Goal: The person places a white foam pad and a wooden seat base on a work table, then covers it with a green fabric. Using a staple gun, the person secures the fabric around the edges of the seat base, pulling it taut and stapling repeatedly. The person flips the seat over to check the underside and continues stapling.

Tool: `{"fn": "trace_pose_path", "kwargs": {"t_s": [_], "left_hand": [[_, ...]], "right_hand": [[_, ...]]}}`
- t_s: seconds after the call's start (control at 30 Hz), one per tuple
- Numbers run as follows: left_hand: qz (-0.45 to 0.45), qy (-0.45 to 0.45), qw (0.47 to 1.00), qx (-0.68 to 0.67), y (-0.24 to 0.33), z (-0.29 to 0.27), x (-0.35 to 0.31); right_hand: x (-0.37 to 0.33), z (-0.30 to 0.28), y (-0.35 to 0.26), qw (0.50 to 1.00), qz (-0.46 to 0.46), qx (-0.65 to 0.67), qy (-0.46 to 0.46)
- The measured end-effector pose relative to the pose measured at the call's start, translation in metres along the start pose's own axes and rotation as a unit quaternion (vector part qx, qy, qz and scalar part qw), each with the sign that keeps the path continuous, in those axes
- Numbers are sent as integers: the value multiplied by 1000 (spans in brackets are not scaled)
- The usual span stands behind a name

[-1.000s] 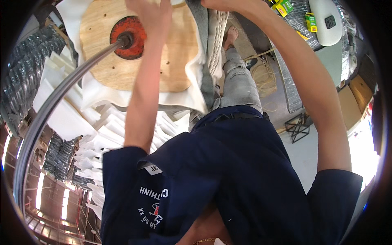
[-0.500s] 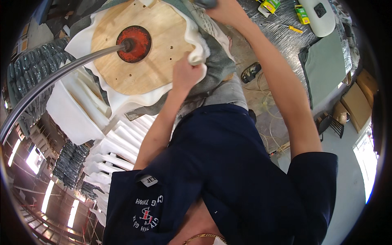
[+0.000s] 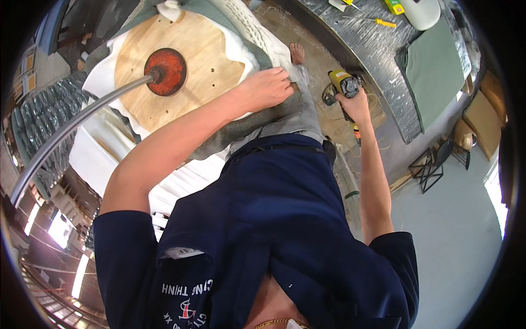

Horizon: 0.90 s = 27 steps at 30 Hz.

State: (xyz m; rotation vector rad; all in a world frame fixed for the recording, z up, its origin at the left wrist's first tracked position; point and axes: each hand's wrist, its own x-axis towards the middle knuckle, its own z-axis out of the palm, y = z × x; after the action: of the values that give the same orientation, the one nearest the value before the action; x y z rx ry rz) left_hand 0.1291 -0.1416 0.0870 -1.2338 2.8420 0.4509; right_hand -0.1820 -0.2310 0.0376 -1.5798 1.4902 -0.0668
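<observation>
A round wooden board (image 3: 197,41) lies on white padding (image 3: 244,57) and grey-green fabric (image 3: 241,123), with a red disc (image 3: 170,71) on a bent metal rod pressing on its middle. My left hand (image 3: 267,88) is at the board's right edge, its fingers curled and closed on the edge of the fabric and padding. Off to the right, apart from the board, my right hand (image 3: 356,105) grips a yellow-and-black air staple gun (image 3: 344,82) with an orange fitting at its lower end.
A plastic-wrapped table (image 3: 378,60) at the right carries a yellow screwdriver (image 3: 385,23), small boxes, and a grey-green panel (image 3: 435,79). White shaped parts (image 3: 192,183) stand in a row beside my left arm. A bare foot (image 3: 297,53) shows beyond, with hoses on the floor.
My right hand has come back from the far side to the right, now with the staple gun fully in view. My left hand has shifted right along the edge of the padding.
</observation>
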Motion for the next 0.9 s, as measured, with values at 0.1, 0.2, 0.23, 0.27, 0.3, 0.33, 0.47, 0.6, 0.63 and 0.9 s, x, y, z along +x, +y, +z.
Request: {"fn": "trace_pose_path", "kwargs": {"t_s": [0.1, 0.2, 0.23, 0.27, 0.3, 0.33, 0.47, 0.6, 0.63, 0.9], "left_hand": [[-84, -36, 995, -31, 8, -12, -7], [-183, -155, 971, -9, 5, -33, -24], [-202, -155, 967, -21, -1, -34, -37], [-221, -155, 962, -34, -4, -34, -44], [-278, -161, 944, -80, -1, -40, -46], [-334, -167, 919, -124, 3, -49, -48], [-529, 8, 724, -443, 6, -6, -83], [-579, 178, 3, -796, 14, -26, -81], [-575, 197, -40, -793, 15, -25, -79], [-573, 235, -153, -770, 2, -11, -83]], "right_hand": [[-15, 3, -4, 995, 86, 12, -46], [-21, 12, -1, 998, 45, 22, -35], [-23, 13, -5, 999, 28, 27, -34], [-25, 14, -8, 999, 12, 32, -33], [-26, 15, -14, 999, -6, 37, -32], [-27, 12, -24, 998, 0, 24, -50], [-41, 14, -54, 989, -136, 12, -49], [-53, 19, -104, 964, -234, -50, -114], [-57, 22, -118, 957, -247, -60, -139], [-50, 63, -159, 937, -267, -110, -197]]}}
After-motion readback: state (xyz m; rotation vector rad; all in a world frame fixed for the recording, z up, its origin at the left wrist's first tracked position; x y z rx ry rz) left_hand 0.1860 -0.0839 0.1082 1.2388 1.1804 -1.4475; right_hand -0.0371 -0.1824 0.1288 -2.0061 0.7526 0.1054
